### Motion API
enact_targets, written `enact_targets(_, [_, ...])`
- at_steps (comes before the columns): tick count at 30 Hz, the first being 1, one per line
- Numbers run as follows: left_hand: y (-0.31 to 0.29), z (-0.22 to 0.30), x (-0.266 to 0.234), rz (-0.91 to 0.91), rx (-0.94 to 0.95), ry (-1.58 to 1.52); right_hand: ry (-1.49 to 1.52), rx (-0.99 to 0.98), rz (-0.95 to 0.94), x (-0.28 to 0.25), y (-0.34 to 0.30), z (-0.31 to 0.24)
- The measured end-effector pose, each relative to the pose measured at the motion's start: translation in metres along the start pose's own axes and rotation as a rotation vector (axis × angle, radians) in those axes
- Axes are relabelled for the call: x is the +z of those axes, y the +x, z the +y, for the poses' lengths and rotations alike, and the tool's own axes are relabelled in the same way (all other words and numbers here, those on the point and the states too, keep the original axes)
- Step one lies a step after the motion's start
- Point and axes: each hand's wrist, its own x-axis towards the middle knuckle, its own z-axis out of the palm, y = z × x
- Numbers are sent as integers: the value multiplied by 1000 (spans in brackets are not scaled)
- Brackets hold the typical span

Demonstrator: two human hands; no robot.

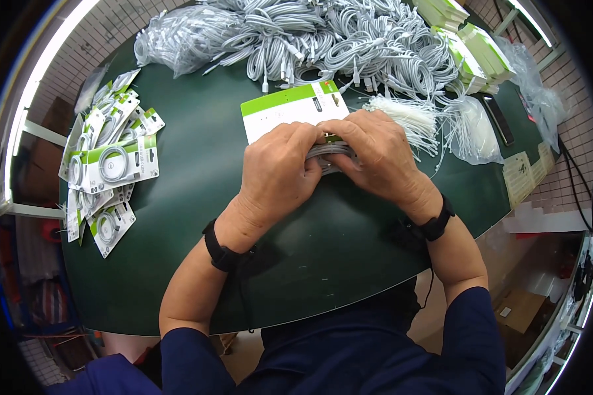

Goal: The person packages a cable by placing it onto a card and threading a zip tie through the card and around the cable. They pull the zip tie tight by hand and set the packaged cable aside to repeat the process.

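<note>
Both my hands meet over the middle of the dark green table (178, 217). My left hand (273, 168) is closed on the left side of a coiled grey cable (329, 152). My right hand (383, 157) grips the right side of the same coil, thumb below and fingers curled over the top. Just beyond the fingers lies a white and green packaging card (263, 120), partly covered by my hands. The fingertips come together at the coil's far side, and what they pinch there is too small to make out.
Packaged cables on cards (115, 168) are heaped at the left. A big pile of grey cables (349, 46) fills the far side. White cable ties (408, 122) lie right of the card, with a plastic bag (474, 135), a phone (498, 120) and stacked cards (484, 56) beyond.
</note>
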Motion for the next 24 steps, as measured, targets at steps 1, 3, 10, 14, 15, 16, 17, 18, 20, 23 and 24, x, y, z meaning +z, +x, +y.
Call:
enact_targets(1, [-1, 1, -1, -10, -9, 42, 5, 2, -2, -2, -1, 1])
enact_targets(3, [-3, 0, 0, -24, -15, 35, 14, 6, -5, -3, -1, 1])
enact_targets(10, [1, -12, 2, -29, 54, -4, 5, 95, -80, -5, -1, 2])
enact_targets(14, [-1, -3, 1, 122, 210, 156, 64, 193, -53, -12, -6, 9])
enact_targets(15, [-3, 1, -2, 48, 248, 182, 62, 199, -48, -13, -7, 10])
enact_targets(16, [-5, 5, -5, -27, 285, 209, 93, 211, -42, -16, -6, 12])
enact_targets(17, [-5, 6, -5, -101, 322, 235, 124, 223, -36, -18, -5, 15])
enact_targets(18, [-5, 6, -5, -105, 321, 239, 161, 229, -32, -19, -3, 15])
enact_targets(20, [-4, 7, -1, -178, 373, 356, 192, 256, -34, -20, -5, 16])
enact_targets(23, [-6, 4, 0, -233, 391, 405, 245, 309, -42, -19, -7, 17])
enact_targets(24, [-7, 3, 1, -249, 387, 390, 253, 299, -49, -18, -7, 17])
